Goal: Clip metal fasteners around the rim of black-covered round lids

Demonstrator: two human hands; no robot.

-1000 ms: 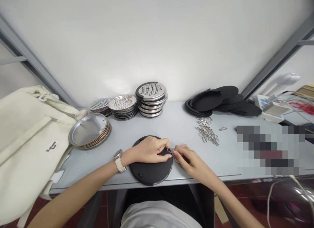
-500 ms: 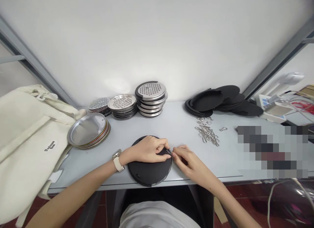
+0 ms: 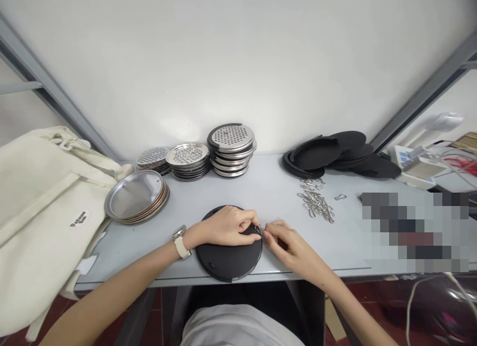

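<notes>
- Black round disc (image 3: pixel 233 261) lies flat at the table's (image 3: pixel 179 202) front edge, under the left hand (image 3: pixel 229 227).
- Metal clip (image 3: pixel 258 230) shows at the disc's right rim; we judge its fitting under way, and cannot tell whether it is fastened.
- Left thumb and forefinger nearly meet, clip pinched between their tips; the palm covers part of the disc.
- Right hand (image 3: pixel 285 242) is just beside the rim, fingers curled, thumb and forefinger close together; we cannot tell whether they grip anything.
- Farther right, we see a loose clip pile (image 3: pixel 316 202), apparently unused, with black covers (image 3: pixel 316 155) behind.
- Toward the wall, we note stacked perforated metal discs (image 3: pixel 231 137).
</notes>
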